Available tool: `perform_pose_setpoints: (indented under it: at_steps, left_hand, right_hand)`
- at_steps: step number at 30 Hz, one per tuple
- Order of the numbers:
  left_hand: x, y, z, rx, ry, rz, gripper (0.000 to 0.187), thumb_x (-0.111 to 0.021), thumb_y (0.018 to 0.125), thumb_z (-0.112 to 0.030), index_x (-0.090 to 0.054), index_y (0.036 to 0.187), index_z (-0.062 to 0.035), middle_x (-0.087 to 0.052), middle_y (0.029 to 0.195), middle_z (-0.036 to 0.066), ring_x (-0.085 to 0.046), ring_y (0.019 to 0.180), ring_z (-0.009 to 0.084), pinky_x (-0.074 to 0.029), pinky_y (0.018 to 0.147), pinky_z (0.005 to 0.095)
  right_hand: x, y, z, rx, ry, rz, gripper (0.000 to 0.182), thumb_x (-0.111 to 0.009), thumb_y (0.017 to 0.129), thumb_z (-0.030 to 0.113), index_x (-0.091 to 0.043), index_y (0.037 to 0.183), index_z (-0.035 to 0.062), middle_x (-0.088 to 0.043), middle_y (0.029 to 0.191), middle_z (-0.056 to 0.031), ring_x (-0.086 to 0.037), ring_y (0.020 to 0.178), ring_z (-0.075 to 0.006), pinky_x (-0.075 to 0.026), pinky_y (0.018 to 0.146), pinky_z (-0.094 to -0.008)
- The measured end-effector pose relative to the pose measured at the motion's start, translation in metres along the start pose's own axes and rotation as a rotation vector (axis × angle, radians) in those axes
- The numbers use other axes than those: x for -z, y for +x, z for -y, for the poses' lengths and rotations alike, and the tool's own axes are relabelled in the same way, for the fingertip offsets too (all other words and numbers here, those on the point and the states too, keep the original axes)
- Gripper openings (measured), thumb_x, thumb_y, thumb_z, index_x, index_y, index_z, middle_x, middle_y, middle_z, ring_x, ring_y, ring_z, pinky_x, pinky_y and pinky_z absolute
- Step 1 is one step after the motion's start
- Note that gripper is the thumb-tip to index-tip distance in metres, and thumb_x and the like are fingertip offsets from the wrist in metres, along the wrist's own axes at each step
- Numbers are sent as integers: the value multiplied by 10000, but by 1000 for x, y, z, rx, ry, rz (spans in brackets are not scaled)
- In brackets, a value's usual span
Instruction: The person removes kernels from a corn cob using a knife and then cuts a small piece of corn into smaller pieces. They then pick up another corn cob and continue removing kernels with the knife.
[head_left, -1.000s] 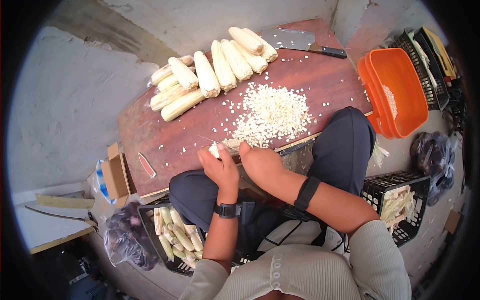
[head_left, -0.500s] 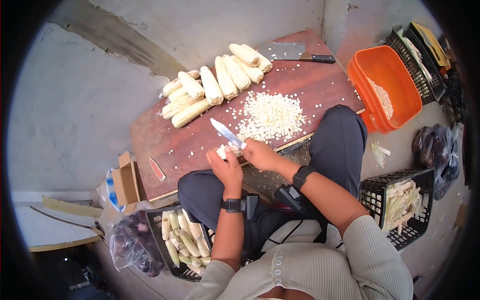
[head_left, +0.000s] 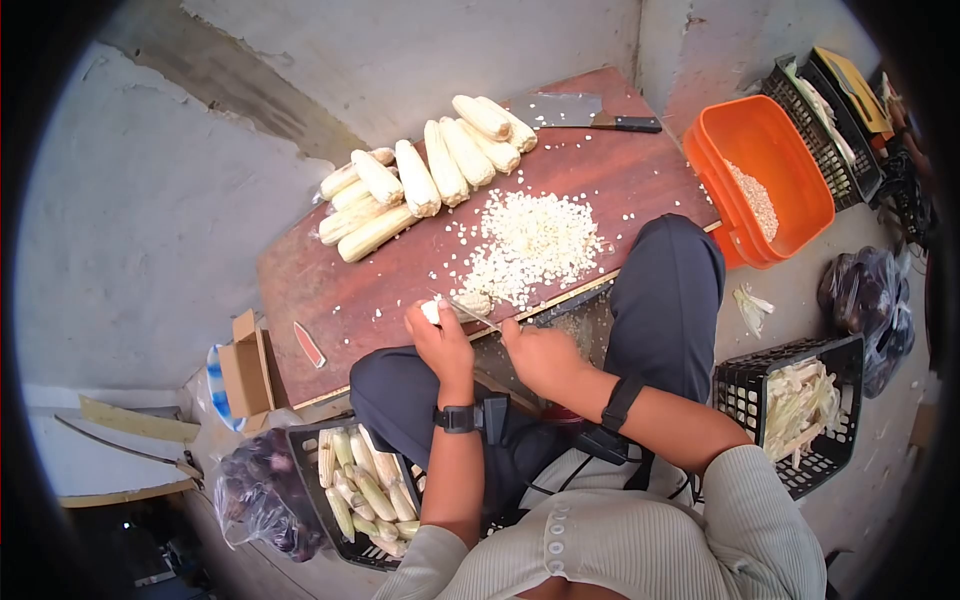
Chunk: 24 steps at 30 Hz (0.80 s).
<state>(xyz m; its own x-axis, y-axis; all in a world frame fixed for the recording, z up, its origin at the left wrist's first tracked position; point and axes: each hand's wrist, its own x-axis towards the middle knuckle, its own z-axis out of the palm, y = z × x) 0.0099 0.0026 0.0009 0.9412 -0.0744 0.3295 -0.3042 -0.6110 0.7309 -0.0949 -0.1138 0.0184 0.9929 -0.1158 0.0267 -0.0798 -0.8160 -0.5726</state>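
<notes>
My left hand [head_left: 442,345] is closed around one end of a corn cob [head_left: 473,302] at the table's near edge. In my closed right hand [head_left: 545,358] is a knife [head_left: 477,317], its thin blade slanting up-left against the cob, close to my left fingers. Just beyond the cob, a heap of cut white kernels [head_left: 540,240] is spread over the reddish-brown table [head_left: 640,170]. Farther back lies a row of whole husked corn cobs [head_left: 445,165], several of them stacked at the left.
A cleaver [head_left: 570,112] rests at the table's far edge, a red blade-shaped piece [head_left: 309,345] at its left. Beside the table stand an orange bucket [head_left: 700,150] with kernels inside, a crate of cobs [head_left: 310,490], a crate of husks [head_left: 730,390] and a cardboard box [head_left: 245,370].
The knife has swung down from pointing up above the cob to lying across it. My right hand has moved lower and slightly right. The view has shifted slightly.
</notes>
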Motion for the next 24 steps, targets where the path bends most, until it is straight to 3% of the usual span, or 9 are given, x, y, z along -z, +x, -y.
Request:
perform_pose_setpoints:
  at_steps: [6, 14, 18, 24]
  left_hand:
    - [-2, 5, -11, -2, 66, 11, 279, -568, 866, -208, -508, 956, 50, -520, 902, 206, -532, 787, 377, -426, 705, 429]
    - [-6, 4, -9, -15, 149, -6, 289, -548, 869, -257, -509, 917, 25, -527, 857, 204, -539, 783, 402, -434, 685, 457]
    - [-7, 5, -13, 15, 141, 18, 292, -548, 868, -266, -510, 917, 19, -528, 851, 199, -540, 776, 402, -433, 680, 463]
    - [-14, 1, -18, -49, 122, -7, 300, -565, 860, -277, -500, 892, 14, -524, 832, 202, -534, 759, 401, -429, 663, 456]
  right_hand:
    - [-9, 6, 4, -70, -37, 3, 108, -475, 837, 96, -463, 883, -2, -617, 645, -149, -637, 566, -310, -508, 478, -407]
    - [-16, 31, 3, -93, -50, 76, 121, -474, 850, 114, -461, 872, -3, -625, 655, -143, -640, 565, -304, -508, 470, -402]
    - [-26, 43, 4, -97, -25, 11, 124, -487, 843, 124, -463, 847, 3, -613, 632, -133, -636, 557, -295, -501, 457, -388]
    - [-24, 67, -2, -131, 97, 91, 139, -489, 854, 145, -478, 848, 7, -634, 690, -163, -650, 609, -317, -519, 517, -423]
